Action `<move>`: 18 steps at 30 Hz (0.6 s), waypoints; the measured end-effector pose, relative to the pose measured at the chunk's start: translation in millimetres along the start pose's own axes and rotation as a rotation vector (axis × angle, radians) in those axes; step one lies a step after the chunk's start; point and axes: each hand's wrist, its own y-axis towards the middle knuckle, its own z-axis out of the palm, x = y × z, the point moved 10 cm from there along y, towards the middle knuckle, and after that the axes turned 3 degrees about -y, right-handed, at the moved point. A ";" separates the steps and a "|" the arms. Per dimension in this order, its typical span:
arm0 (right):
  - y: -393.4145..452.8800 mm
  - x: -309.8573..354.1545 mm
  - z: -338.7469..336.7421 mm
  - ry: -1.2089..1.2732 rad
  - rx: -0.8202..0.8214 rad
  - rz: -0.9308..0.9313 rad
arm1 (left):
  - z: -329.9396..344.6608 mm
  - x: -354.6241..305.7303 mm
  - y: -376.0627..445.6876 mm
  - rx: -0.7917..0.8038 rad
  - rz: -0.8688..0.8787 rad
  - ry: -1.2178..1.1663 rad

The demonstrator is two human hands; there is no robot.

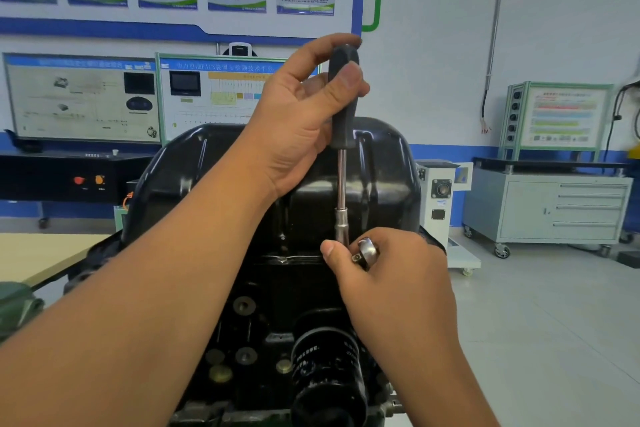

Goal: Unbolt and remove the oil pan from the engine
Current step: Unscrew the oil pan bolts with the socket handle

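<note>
Left hand (304,114) raised, fingers curled in a grip; right hand (384,270) lower, fingers curled in a pinching grip.

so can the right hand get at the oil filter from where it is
Probably yes. The right hand is pinching the socket end of the driver, and the oil filter sits just below it with nothing between, though it must let go first.

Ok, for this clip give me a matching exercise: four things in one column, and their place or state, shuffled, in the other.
1. left hand
2. right hand
3. oil pan
4. oil filter

A. black, domed, on top of the engine
B. low on the engine's near face
C. grips the driver's black handle
D. holds a ratchet head by the socket

Pairs: 1-C, 2-D, 3-A, 4-B
</note>
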 end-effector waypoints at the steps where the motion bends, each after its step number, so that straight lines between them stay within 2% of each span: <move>1: -0.1 0.7 0.3 -0.013 0.001 -0.003 | 0.7 -0.1 -0.2 0.007 -0.005 0.007; 7: -1.3 3.1 0.9 -0.012 0.019 -0.013 | -2.9 2.8 -1.0 0.008 -0.057 -0.082; 13: -1.6 1.9 0.7 0.002 0.011 -0.010 | -8.8 -0.3 -1.8 -0.067 0.014 -0.010; 18: -2.2 1.8 2.4 -0.015 0.024 -0.007 | -3.2 1.8 -0.1 -0.011 -0.007 -0.018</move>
